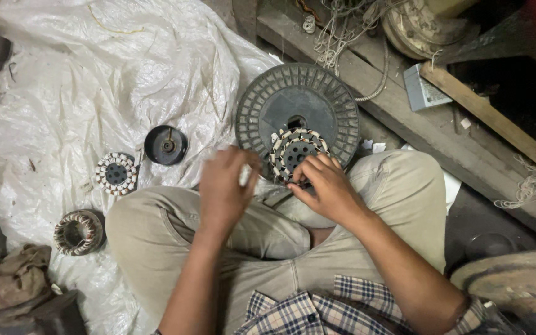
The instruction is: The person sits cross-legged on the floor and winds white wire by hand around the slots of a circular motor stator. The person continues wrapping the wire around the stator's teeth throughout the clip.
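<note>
Two hands work one round slotted metal stator core (295, 152) over a grey ribbed plastic spool (327, 102). Right hand (327, 186) fingers (308, 170) pinch its near rim. Left hand (224, 186) fingers curl around a small white strip (244, 175), just beside.

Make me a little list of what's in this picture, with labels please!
place: floor with a white plastic sheet
person: sits cross-legged, beige trousers, checked shirt
left hand: raised beside the stator, pinching something small and pale; blurred
right hand: fingers on the stator's near edge
stator: round, with pale slot liners, resting on a grey spool
on the sheet: second stator, black cap, wound coil
far side: wooden beam, tangled wire
</note>
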